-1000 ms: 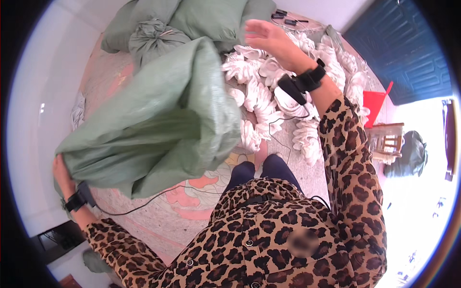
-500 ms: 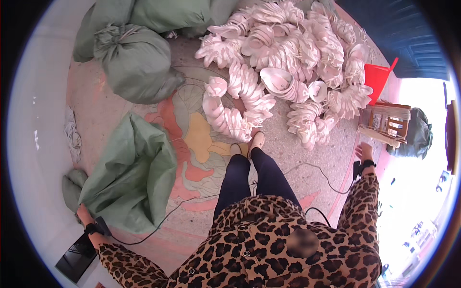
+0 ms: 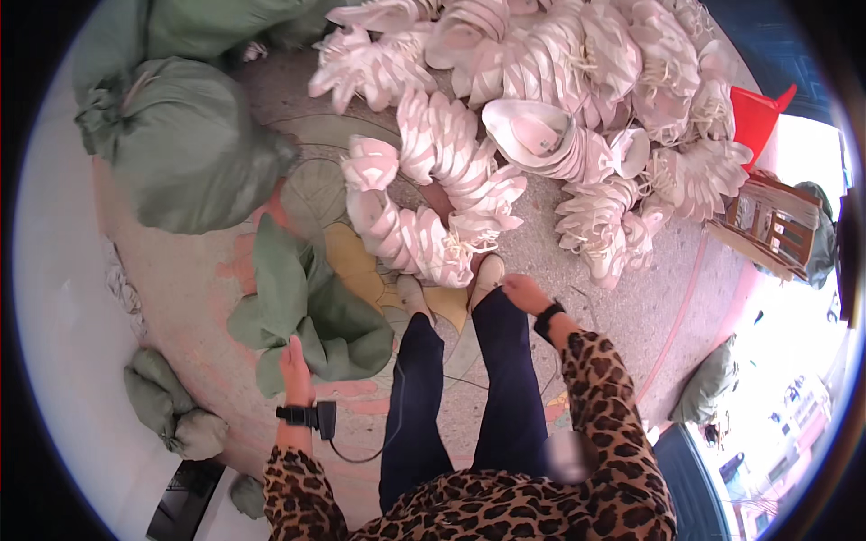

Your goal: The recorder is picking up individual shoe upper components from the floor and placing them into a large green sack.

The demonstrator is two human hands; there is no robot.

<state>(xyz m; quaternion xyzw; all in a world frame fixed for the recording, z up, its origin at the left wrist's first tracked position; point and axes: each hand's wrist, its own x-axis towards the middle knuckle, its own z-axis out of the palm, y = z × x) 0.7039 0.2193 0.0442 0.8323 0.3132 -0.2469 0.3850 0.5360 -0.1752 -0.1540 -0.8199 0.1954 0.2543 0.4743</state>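
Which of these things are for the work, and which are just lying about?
Likely for the work:
loose green sack, by the left hand
white stacked pieces

Probably just lying about:
red object
wooden chair

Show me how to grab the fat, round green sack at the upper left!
I'd come from above and grip the bunched neck of the green sack, at its left end. The cloth gathers narrow there, which should be easy to wrap around; the body bulges wide, giving little to hold.
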